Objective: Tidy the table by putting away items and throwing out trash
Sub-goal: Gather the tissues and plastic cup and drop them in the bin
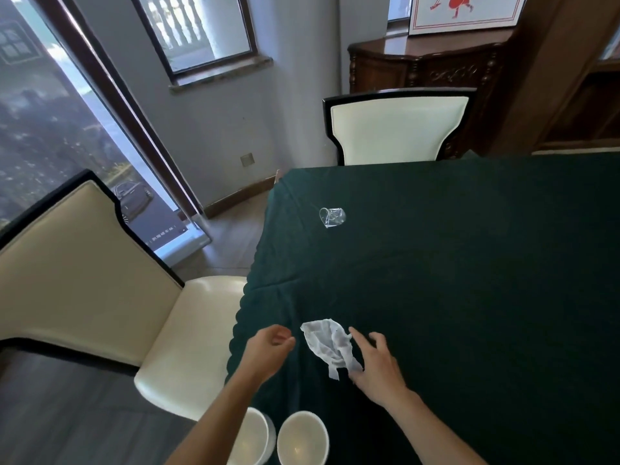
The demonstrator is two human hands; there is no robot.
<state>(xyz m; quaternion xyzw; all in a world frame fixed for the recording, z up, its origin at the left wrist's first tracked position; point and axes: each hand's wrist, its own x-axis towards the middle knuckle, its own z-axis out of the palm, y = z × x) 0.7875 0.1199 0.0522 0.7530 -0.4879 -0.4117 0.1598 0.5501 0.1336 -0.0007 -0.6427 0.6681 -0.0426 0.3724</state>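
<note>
A crumpled white tissue lies on the dark green tablecloth near the table's front left corner. My right hand is open, fingers spread, touching the tissue's right edge. My left hand hovers just left of the tissue with fingers loosely curled and nothing in it. A clear plastic cup lies tipped on its side farther back on the cloth. Two white bowls stand at the near edge, partly behind my left forearm.
A cream chair stands at the table's left side and another cream chair at the far end. A dark wooden sideboard is against the back wall. Large windows fill the left.
</note>
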